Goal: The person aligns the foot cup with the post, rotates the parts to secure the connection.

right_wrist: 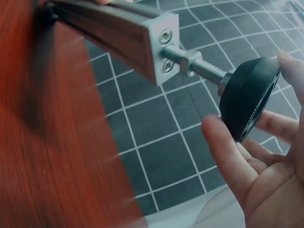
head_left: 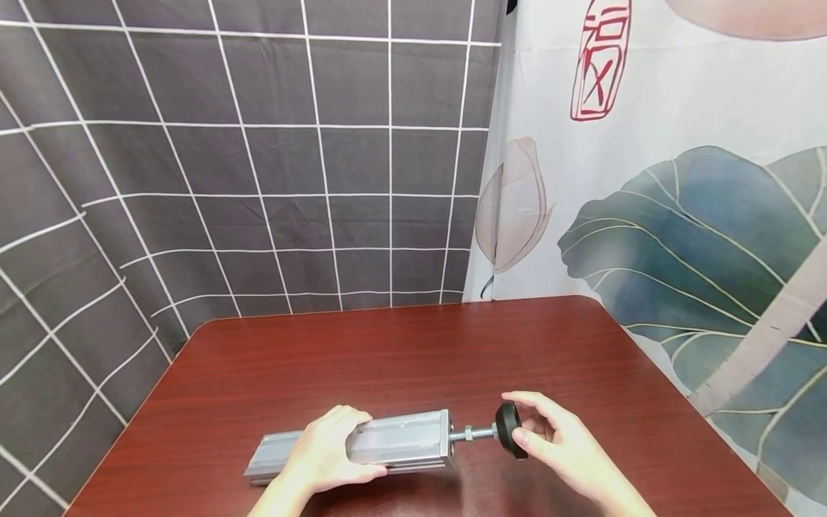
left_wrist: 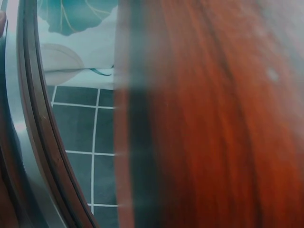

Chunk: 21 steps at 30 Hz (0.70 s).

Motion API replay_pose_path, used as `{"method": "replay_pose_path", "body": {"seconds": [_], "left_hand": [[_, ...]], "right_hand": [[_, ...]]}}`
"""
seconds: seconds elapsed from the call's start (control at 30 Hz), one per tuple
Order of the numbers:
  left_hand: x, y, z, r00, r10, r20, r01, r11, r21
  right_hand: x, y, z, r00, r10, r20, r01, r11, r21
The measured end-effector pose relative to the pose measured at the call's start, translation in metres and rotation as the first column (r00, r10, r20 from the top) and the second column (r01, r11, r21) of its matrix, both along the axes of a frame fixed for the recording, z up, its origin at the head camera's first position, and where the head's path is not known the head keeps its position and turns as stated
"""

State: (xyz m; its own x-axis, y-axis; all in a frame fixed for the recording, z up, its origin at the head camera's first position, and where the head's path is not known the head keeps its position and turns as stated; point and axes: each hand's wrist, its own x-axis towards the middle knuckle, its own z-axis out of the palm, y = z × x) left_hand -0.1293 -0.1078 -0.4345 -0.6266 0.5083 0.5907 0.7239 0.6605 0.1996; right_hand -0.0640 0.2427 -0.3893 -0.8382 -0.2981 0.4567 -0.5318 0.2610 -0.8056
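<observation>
Left hand (head_left: 331, 446) grips a silver metal bar (head_left: 407, 439); right hand (head_left: 563, 444), apart, pinches the black foot (head_left: 507, 429) on its threaded rod (head_left: 482, 433)

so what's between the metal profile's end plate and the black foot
A threaded rod with a hex nut on it, running from the end plate to the black foot. The right wrist view shows it most clearly.

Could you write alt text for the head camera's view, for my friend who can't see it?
A person's left hand has a grip on a silver metal bar at a reddish-brown table, while the right hand pinches the black knob on the bar's rod. Behind hang gray checked cloth and white cloth with painted leaves.
</observation>
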Motion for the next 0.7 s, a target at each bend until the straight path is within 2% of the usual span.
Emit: {"method": "replay_pose_path", "body": {"seconds": [0.23, 0.47, 0.6, 0.7], "left_hand": [[-0.001, 0.000, -0.001, 0.998, 0.005, -0.068, -0.006, 1.000, -0.014], [-0.003, -0.001, -0.001, 0.995, 0.025, -0.092, -0.031, 0.997, -0.071], [0.002, 0.000, 0.004, 0.997, 0.025, -0.080, -0.032, 0.995, -0.091], [0.007, 0.004, 0.009, 0.999, 0.034, -0.040, -0.037, 0.995, -0.093]], "right_hand": [[-0.001, -0.008, 0.001, 0.999, -0.048, -0.003, 0.048, 0.997, -0.056], [-0.003, -0.016, 0.004, 0.991, -0.135, -0.001, 0.135, 0.988, -0.075], [-0.003, -0.019, 0.007, 0.986, -0.167, 0.003, 0.166, 0.982, -0.089], [-0.003, -0.021, 0.009, 0.982, -0.191, 0.005, 0.190, 0.977, -0.093]]}}
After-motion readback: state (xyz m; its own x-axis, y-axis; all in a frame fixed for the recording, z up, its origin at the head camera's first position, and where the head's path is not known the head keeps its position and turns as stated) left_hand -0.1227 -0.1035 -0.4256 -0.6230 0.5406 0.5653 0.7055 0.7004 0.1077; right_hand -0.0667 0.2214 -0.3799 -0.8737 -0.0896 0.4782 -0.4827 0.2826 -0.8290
